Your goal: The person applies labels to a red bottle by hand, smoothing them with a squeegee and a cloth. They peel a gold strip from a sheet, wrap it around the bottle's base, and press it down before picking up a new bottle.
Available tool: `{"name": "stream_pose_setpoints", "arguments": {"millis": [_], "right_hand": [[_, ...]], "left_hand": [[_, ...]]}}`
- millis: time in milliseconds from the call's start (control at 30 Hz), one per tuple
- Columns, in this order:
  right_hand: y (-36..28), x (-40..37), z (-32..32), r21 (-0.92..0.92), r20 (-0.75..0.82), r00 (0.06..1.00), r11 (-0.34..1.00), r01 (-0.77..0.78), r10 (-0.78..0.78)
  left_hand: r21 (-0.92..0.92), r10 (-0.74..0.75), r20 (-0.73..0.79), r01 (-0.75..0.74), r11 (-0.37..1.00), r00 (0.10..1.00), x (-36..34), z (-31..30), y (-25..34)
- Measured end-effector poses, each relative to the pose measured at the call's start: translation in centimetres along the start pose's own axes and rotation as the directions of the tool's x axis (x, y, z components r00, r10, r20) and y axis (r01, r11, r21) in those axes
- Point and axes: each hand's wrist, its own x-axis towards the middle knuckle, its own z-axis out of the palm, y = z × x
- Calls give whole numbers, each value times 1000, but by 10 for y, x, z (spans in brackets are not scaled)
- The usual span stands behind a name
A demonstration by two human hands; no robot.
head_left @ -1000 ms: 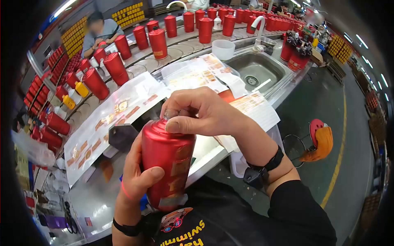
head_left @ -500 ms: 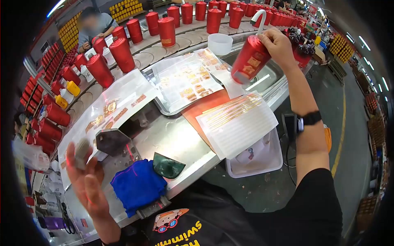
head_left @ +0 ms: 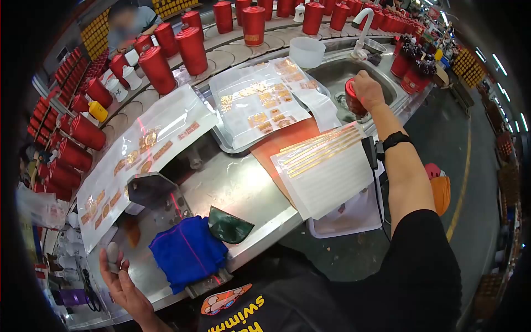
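Observation:
My right hand (head_left: pixel 367 90) grips a red bottle (head_left: pixel 353 104) by its top and holds it down in the metal sink (head_left: pixel 388 81). At the lower left, my left hand (head_left: pixel 125 286) is palm up, its fingers partly curled around a small rounded grey-white piece (head_left: pixel 113 253). Near this hand lie a folded blue cloth (head_left: pixel 188 252) and a dark green scraper-like piece (head_left: pixel 229 226). Between the hands, a sheet with gold strips (head_left: pixel 326 169) rests over an orange-red sheet (head_left: pixel 271 157), beside a tray (head_left: pixel 221 145) bearing sheets of gold decals (head_left: pixel 257 102).
A curved conveyor (head_left: pixel 229 48) carries several red bottles past the far side of the bench. The tap (head_left: pixel 362 30) and a white tub (head_left: pixel 307 51) stand by the sink. A dark angled block (head_left: pixel 149 190) sits on the bench; a white bin (head_left: pixel 351 218) is below its edge. A person (head_left: pixel 133 30) sits across.
My right hand has lowered the red bottle from above the sink's edge down into the basin. My left hand has moved down with the small grey-white piece.

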Motion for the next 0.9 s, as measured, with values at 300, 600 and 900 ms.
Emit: {"name": "stream_pose_setpoints", "arguments": {"millis": [300, 600, 900], "right_hand": [[27, 26, -73, 196, -341, 930, 978, -73, 138], [-81, 81, -227, 880, -93, 995, 464, 99, -38], [-370, 35, -222, 947, 11, 873, -274, -165, -487]], "left_hand": [[-67, -19, 43, 21, 998, 999, 2, 8, -11], [63, 145, 260, -167, 984, 955, 7, 33, 0], [263, 471, 457, -621, 739, 754, -15, 33, -15]]}}
